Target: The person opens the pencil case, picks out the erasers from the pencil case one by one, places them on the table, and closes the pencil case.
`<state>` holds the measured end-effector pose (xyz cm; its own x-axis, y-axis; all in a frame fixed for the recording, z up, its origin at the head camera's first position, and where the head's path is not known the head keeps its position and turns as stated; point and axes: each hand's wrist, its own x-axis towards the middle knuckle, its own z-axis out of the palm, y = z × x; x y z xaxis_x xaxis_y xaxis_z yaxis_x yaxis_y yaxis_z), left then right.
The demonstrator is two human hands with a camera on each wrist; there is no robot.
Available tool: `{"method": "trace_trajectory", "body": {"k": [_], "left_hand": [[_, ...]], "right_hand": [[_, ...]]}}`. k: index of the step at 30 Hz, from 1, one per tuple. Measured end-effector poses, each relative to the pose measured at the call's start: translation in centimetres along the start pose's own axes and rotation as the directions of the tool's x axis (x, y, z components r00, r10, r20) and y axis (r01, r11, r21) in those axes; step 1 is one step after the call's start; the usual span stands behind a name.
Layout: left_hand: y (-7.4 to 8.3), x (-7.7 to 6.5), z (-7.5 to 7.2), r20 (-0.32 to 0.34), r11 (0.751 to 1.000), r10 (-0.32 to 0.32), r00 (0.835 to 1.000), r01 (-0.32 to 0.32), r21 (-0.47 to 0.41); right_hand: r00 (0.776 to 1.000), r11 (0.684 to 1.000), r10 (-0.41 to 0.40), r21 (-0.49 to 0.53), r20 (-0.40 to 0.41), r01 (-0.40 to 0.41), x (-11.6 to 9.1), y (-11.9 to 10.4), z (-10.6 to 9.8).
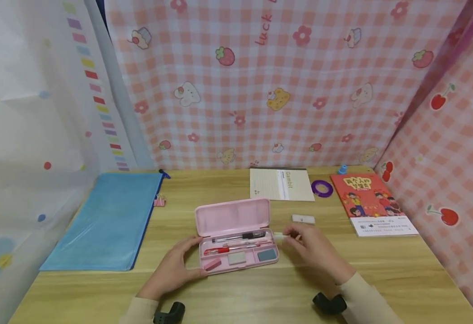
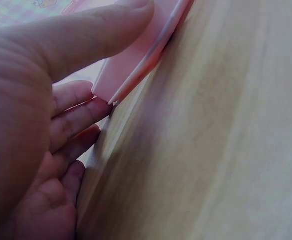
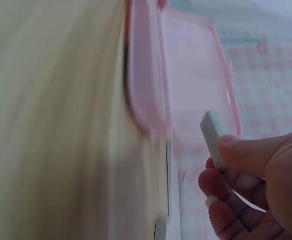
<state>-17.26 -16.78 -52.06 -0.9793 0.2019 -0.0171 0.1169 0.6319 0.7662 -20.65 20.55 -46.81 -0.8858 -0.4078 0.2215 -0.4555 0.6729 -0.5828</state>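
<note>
An open pink pencil case lies on the table with its lid tilted back. My left hand holds its left end, thumb at the front corner and fingers by the hinge side. Just off the right end, my right hand pinches a small white eraser between thumb and fingers. Inside the case are a black pen, a red pen, a pink eraser, a whitish eraser and a blue-grey eraser.
Behind my right hand lies another white eraser. Farther back are a notebook, a purple tape roll and a red book. At left, a blue folder lies beside a pink binder clip.
</note>
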Motion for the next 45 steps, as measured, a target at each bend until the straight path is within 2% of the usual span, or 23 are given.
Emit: {"method": "trace_trajectory", "body": {"k": [6,14,26,45], "left_hand": [[-0.1,-0.1,-0.1,-0.01,1.0,-0.008,1.0,0.008,-0.001],[-0.1,-0.1,-0.1,-0.004,1.0,-0.007,1.0,0.007,-0.003],[0.1,0.0,-0.1,0.004,1.0,-0.023,1.0,0.023,0.0],[-0.1,0.0,0.0,-0.002,1.0,-0.004,1.0,0.004,0.007]], "right_hand": [[0.995,0.994,0.101,-0.053,0.009,-0.1,-2.5,3.2,-2.1],[0.995,0.988,0.104,-0.117,0.005,-0.103,-3.2,5.8,-2.7],[0.978,0.973,0.201,-0.125,0.053,-0.193,-2.6,7.0,-3.4],[0.985,0.972,0.174,-0.166,0.016,-0.169,-2.4,7.4,-2.9]]}}
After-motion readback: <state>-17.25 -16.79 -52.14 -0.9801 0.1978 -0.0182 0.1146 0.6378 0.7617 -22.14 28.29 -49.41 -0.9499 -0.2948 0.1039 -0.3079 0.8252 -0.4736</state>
